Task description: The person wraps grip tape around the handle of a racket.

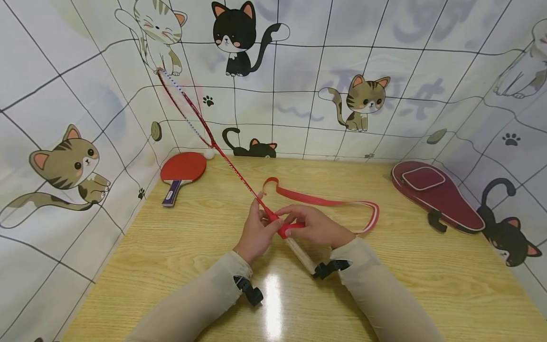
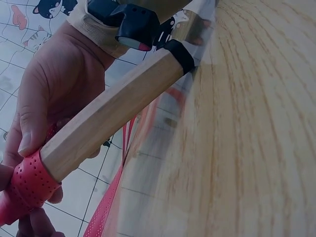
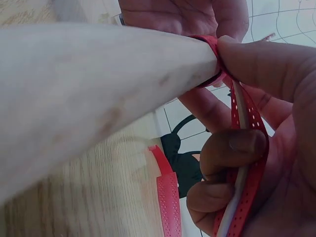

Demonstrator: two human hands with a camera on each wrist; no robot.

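Note:
A badminton racket (image 1: 234, 170) slants across the table, its head up at the far left and its handle toward the person. My left hand (image 1: 255, 236) holds it where the shaft meets the handle, around a wound band of red perforated grip tape (image 2: 37, 180). My right hand (image 1: 318, 225) pinches the tape right at the band, and in the right wrist view its curled fingers hold the tape strip (image 3: 251, 131). Below the band the wooden handle (image 2: 116, 116) is bare, ending in a black butt. The tape's loose length (image 1: 314, 198) loops over the table behind the right hand.
A red table tennis bat (image 1: 183, 166) and a white ball (image 1: 209, 154) lie at the back left. The dark red racket case (image 1: 427, 186) is at the back right. Cat-patterned walls (image 1: 299, 109) enclose the wooden table (image 1: 205, 285) at the back and sides.

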